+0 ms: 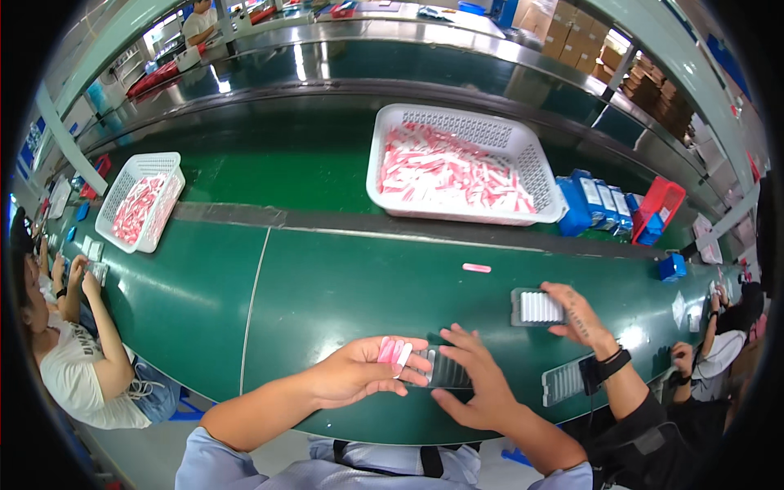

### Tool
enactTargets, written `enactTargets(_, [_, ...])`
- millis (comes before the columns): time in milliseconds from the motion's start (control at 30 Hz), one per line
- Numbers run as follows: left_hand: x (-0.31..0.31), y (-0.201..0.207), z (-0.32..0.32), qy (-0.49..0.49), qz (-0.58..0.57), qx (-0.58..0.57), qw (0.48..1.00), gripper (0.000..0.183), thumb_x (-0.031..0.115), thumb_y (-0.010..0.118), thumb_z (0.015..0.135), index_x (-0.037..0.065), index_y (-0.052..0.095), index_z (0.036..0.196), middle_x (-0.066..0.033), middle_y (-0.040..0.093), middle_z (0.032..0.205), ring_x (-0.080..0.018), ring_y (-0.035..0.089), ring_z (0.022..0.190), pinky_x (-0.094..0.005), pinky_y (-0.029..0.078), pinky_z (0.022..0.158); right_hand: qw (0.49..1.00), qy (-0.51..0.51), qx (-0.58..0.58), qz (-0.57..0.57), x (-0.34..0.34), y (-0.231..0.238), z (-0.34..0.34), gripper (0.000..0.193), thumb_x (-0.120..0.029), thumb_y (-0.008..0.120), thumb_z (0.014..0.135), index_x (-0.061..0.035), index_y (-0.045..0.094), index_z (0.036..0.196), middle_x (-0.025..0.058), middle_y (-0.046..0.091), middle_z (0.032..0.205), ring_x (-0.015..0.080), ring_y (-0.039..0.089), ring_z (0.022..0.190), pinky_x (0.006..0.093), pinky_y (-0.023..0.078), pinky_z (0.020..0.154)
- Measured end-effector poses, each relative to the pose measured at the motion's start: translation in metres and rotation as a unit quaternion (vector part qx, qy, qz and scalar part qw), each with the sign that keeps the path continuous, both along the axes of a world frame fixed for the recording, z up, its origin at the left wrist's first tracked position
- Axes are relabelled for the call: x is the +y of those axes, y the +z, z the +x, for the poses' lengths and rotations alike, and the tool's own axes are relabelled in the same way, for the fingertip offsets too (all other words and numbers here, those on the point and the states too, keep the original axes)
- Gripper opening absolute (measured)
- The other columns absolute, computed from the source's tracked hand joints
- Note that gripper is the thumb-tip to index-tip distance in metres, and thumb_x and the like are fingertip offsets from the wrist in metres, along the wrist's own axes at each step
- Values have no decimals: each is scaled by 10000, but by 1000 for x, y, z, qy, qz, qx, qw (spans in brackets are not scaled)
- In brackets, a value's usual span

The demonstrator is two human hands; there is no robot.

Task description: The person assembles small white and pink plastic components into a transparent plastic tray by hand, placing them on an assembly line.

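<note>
My left hand (pixel 359 371) holds a few small pink and white sachets (pixel 394 351) in its palm and fingers. My right hand (pixel 474 380) rests on a dark ribbed tray (pixel 447 371) lying on the green belt (pixel 327 286) near its front edge, fingers spread over it. Both hands meet at the tray's left end. One loose pink sachet (pixel 476 268) lies on the belt farther out.
A large white basket (pixel 539 167) full of pink and white sachets stands ahead. A smaller such basket (pixel 167 167) is at the left. A co-worker's hand (pixel 576 314) on my right touches another tray (pixel 539 308). Blue boxes (pixel 596 204) and a red basket (pixel 663 204) stand at right. A seated person (pixel 73 359) works at left.
</note>
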State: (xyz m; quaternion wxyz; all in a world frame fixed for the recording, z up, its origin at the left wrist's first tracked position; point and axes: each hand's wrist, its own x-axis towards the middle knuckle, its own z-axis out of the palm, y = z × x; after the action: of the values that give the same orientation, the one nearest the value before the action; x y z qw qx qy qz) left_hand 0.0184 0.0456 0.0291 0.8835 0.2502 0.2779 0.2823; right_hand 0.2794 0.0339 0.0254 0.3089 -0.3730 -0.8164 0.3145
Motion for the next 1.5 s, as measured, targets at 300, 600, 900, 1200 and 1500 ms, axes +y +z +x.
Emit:
enactTargets(300, [-18,-14,9,-40,79,50,995,493,148,499,1067,-7,354,1513,-177,591,1366,-275,618,1230,-395,529,988,997,-14,-13,75,16,8,-25,324,-118,786,794,-86,706,1107,42,644,1096,237,604,998,385,448,847])
enactTargets(600, [-21,-18,6,-67,104,49,991,503,138,492,1067,8,337,1528,-185,550,1415,-310,667,1152,-407,568,935,990,-46,22,-135,7,20,-24,158,-93,787,832,-99,735,981,35,585,701,147,564,586,282,429,538])
enactTargets(900, [-19,-24,2,-37,51,22,998,481,103,527,1045,10,392,1497,-222,561,1409,-324,655,1173,-382,581,875,886,-19,300,-352,11,9,10,85,59,663,912,68,653,996,147,738,921,186,749,830,269,572,701])
enactTargets(1200, [-24,-26,7,-52,33,21,998,478,147,552,1047,-9,417,1478,-224,562,1409,-308,654,1176,-360,582,851,876,-59,264,-400,9,8,14,177,80,641,915,70,640,1092,161,746,958,226,752,926,265,588,735])
enactTargets(1500, [-19,-22,2,-88,-47,-34,994,540,153,536,1051,-11,341,1528,-217,476,1497,-310,594,1268,-352,559,895,981,-92,52,-161,27,11,32,44,8,705,856,16,696,898,66,715,777,89,651,619,241,477,533])
